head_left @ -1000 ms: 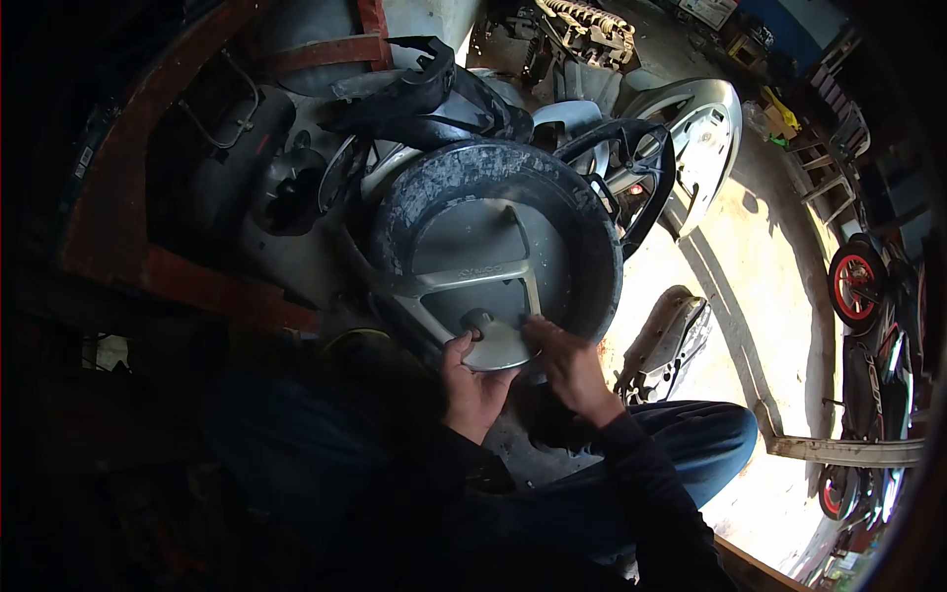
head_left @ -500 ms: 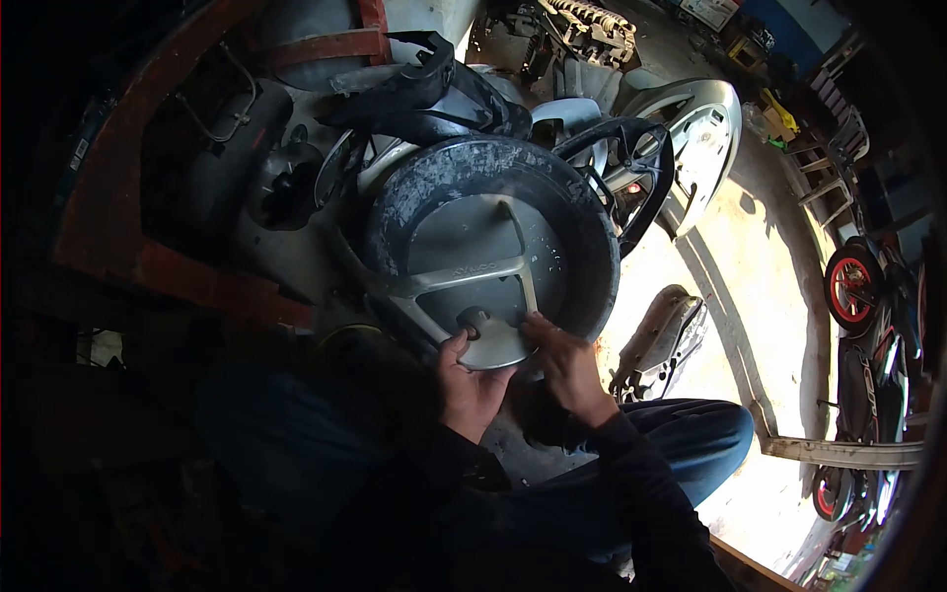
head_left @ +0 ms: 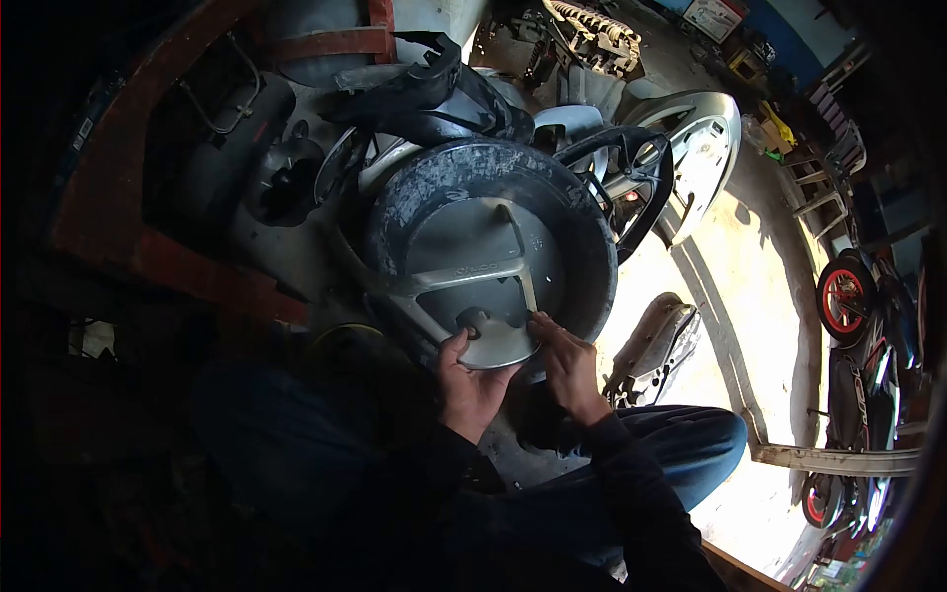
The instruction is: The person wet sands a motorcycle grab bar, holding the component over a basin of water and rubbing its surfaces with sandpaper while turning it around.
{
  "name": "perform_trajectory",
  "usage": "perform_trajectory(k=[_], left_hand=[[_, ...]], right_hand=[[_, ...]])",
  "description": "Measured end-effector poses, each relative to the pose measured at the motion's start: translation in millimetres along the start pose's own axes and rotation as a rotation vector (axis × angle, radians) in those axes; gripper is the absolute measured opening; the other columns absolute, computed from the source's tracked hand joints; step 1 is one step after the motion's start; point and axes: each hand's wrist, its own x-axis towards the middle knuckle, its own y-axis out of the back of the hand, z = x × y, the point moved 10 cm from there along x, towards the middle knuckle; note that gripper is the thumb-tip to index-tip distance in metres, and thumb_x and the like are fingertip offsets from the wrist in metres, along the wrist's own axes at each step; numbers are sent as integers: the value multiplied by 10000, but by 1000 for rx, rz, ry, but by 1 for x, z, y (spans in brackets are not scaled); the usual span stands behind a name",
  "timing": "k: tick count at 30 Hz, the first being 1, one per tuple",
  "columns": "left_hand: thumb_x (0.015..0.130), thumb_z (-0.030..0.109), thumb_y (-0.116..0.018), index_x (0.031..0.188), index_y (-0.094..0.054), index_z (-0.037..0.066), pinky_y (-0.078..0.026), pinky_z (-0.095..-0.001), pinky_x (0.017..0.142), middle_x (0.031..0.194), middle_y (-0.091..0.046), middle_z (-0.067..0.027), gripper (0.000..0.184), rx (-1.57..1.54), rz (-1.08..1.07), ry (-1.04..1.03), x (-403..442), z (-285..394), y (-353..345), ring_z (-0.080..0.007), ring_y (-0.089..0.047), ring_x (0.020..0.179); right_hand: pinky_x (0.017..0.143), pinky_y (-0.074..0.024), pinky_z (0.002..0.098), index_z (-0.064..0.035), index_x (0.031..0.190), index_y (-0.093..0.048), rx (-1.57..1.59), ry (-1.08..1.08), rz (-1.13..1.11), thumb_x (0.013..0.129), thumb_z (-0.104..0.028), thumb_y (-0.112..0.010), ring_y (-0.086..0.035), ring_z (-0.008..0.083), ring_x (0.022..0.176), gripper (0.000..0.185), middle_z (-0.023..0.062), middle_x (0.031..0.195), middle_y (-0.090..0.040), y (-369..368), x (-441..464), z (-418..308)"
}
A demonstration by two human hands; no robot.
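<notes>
A silver-grey motorcycle grab rail (head_left: 472,275), with raised lettering on its crossbar, lies tilted across a round black tub (head_left: 424,187) with greyish water inside. My left hand (head_left: 472,393) is closed on the rail's rounded near end, thumb on top by a round hole and fingers underneath. At the right side of that same end, my right hand (head_left: 569,365) has its fingers bent and pressed together against the rail's edge. Anything under those fingertips is hidden.
Black plastic motorcycle panels (head_left: 434,99) lie behind the tub. A silver fairing (head_left: 715,128) leans to the right, with a dirty cover (head_left: 651,340) on the sunlit floor. A red metal frame (head_left: 197,281) stands left; a motorcycle (head_left: 848,296) is at far right.
My right hand has shifted slightly at the rail's edge and is less blurred now. The left hand keeps its hold. The whole view has turned a little.
</notes>
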Motion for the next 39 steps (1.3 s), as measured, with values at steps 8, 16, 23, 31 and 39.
perform_trajectory(k=[8,16,23,31,39], left_hand=[[944,300,-499,991,-592,117,-445,-506,992,1126,-641,-101,210,5,26,31,5,-7,20,-316,-583,1108],[956,390,-517,975,-563,121,-430,-497,1001,1145,-616,-107,274,-14,18,23,6,-7,11,-302,-576,1101],[956,589,-436,1031,-545,103,-464,-462,945,1032,-609,-124,504,-108,42,28,9,-6,23,-285,-590,1018],[965,563,-450,1108,-542,162,-497,-465,901,1142,-584,-107,436,-89,47,46,6,-11,20,-274,-595,992],[990,478,-422,1369,-465,283,-437,-459,991,1254,-552,-37,428,-48,-45,65,4,-9,0,-247,-528,1157]], right_hand=[[1023,-469,411,95,1099,-632,-140,84,-51,816,26,-503,-586,386,1177,319,254,1195,-626,-15,5,-19],[1049,-447,408,71,1131,-638,-193,160,-66,755,48,-534,-562,381,1214,391,278,1216,-604,-21,3,-48],[998,-488,427,20,1076,-659,-124,98,-13,754,14,-587,-608,366,1149,329,239,1151,-637,-20,-2,-30],[1055,-438,439,62,1129,-634,-110,153,-42,764,66,-508,-560,388,1211,386,256,1214,-613,-20,-1,-45],[1044,-442,462,79,1112,-635,-125,227,-56,748,38,-591,-552,396,1224,368,272,1206,-610,-33,-3,-69]])
